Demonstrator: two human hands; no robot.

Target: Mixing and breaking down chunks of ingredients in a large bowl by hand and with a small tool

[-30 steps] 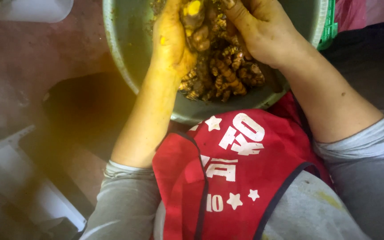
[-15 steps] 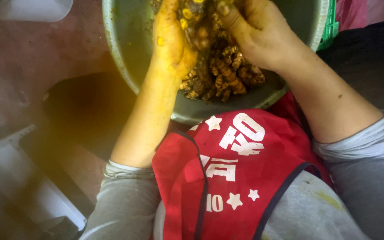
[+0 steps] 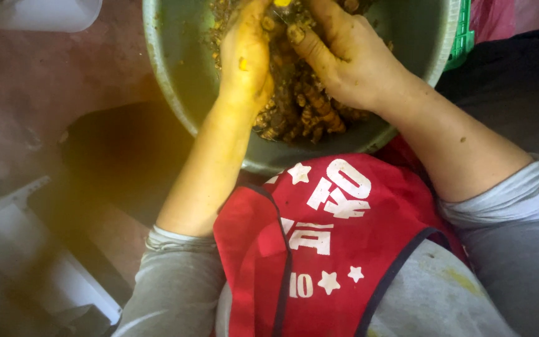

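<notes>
Both hands — left hand (image 3: 244, 59), right hand (image 3: 344, 59) — curled gripping turmeric roots (image 3: 301, 106) in basin (image 3: 169, 81).

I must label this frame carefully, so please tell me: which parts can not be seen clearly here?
- Left hand: fingertips cut off by the top edge; its grip is unclear.
- Right hand: fingers curl into the turmeric roots, so what they hold is hidden.
- Metal basin: far rim cut off at the top.
- Green crate: only a sliver shows behind the basin.
- White container: cropped by the top edge.
</notes>
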